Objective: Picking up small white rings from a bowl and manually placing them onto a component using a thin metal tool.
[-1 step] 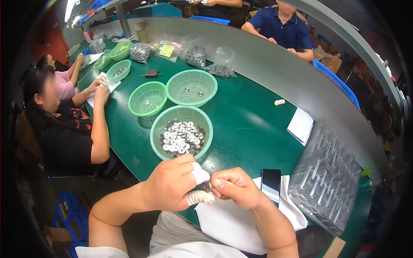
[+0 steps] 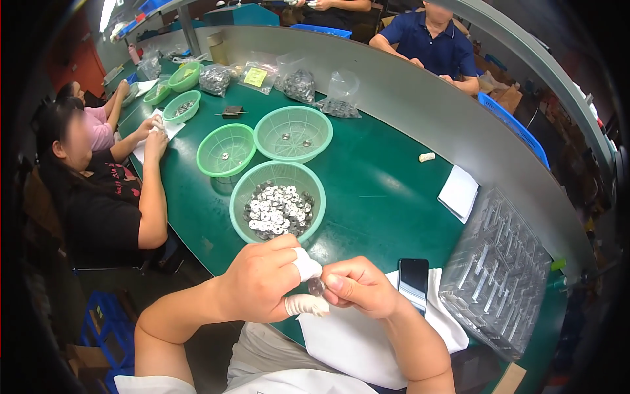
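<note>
My left hand (image 2: 266, 279) is closed, with white finger covers on its thumb and forefinger. Between those two fingers sits a small round metal disc (image 2: 315, 286), greyish and shiny. From the other side my right hand (image 2: 359, 287) pinches at the disc's edge, thumb over bent forefinger; the fingertips hide part of the contact. Just beyond my left hand stands a green mesh basket (image 2: 320, 205) with many small silvery discs with central holes. Under my right wrist lies a white cloth (image 2: 357, 341) over the table edge.
Two further baskets, one light green (image 2: 203, 154) and one teal (image 2: 325, 148), hold a few discs. At right are a phone (image 2: 413, 282), a stack of clear plastic trays (image 2: 495, 276) and white paper (image 2: 458, 194). Bags of parts (image 2: 298, 85) line the divider. A co-worker (image 2: 98, 177) sits left.
The disc between my fingers has turned slightly, so more of its face shows. Both hands stay in nearly the same place.
</note>
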The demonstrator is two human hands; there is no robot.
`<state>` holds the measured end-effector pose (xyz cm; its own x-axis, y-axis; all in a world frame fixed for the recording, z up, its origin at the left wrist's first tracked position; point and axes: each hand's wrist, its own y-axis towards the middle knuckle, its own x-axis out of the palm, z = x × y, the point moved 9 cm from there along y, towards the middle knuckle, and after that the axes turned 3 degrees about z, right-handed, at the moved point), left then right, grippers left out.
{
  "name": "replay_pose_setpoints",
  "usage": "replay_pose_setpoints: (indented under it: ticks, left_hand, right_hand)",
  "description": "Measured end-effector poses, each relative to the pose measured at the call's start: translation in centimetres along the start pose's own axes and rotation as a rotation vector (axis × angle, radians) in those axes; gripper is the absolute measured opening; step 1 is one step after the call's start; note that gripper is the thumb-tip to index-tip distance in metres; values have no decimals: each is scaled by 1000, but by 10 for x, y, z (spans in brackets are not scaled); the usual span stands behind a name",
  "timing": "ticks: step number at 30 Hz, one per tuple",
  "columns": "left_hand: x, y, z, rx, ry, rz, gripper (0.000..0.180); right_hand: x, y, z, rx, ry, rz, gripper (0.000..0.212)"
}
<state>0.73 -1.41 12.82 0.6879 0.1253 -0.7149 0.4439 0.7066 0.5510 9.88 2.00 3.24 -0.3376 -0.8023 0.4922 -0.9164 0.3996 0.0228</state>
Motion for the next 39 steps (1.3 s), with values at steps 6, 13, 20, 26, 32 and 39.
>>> replay_pose_setpoints:
  ticks: [6, 13, 20, 26, 32, 39]
  left_hand:
    - [-14, 5, 8, 51, 72, 103, 48]
    - [-9, 6, 21, 112, 264, -282, 34]
    - [7, -22, 25, 113, 442, -633, 16]
    - [15, -46, 20, 65, 376, -731, 16]
    - [18, -62, 41, -2, 59, -837, 14]
    - [-47, -119, -75, -671, -58, -679, 21]
  right_hand:
    - [10, 2, 12, 103, 137, -97, 39]
    - [16, 3, 9, 126, 11, -29, 36]
    - [37, 7, 12, 169, -320, -10, 30]
    - [53, 1, 5, 228, -859, -61, 25]
    - [91, -21, -10, 193, -1168, -168, 22]
    - [39, -49, -44, 157, -1509, 221, 23]
